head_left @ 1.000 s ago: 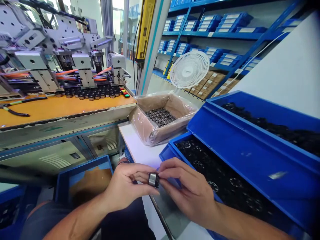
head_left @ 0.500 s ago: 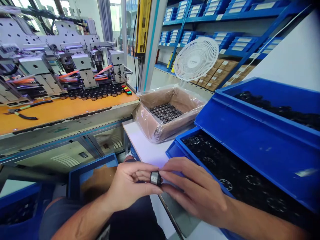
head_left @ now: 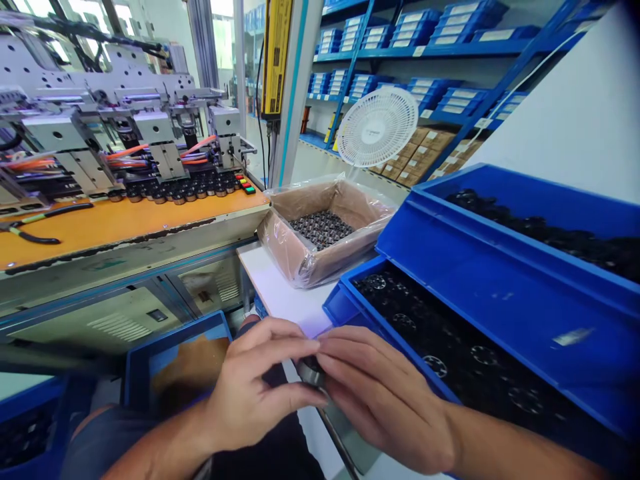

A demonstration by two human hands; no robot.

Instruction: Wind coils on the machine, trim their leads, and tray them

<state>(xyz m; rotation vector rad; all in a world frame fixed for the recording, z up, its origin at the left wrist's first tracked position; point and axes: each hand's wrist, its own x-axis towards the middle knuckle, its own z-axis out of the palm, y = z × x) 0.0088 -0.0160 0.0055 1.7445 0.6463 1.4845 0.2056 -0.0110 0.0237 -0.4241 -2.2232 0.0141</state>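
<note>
My left hand [head_left: 255, 393] and my right hand [head_left: 385, 400] meet low in the middle of the view, fingertips pinched together on a small round black-and-silver metal part [head_left: 309, 371]. Most of the part is hidden by my fingers. The hands hover over the near edge of a white table [head_left: 280, 293], just left of a blue bin [head_left: 400, 333] filled with black ring-shaped parts.
A plastic-lined cardboard box [head_left: 320, 233] of small dark parts sits behind the hands. A second blue bin [head_left: 525, 220] stacks at the right. An assembly machine [head_left: 120, 133] on an orange bench [head_left: 125, 223] stands left. Below lies a blue crate [head_left: 170, 360]. A white fan [head_left: 376, 127] and shelving stand behind.
My hands have closed more tightly round the part, hiding more of it, and sit slightly lower. The view has shifted a little.
</note>
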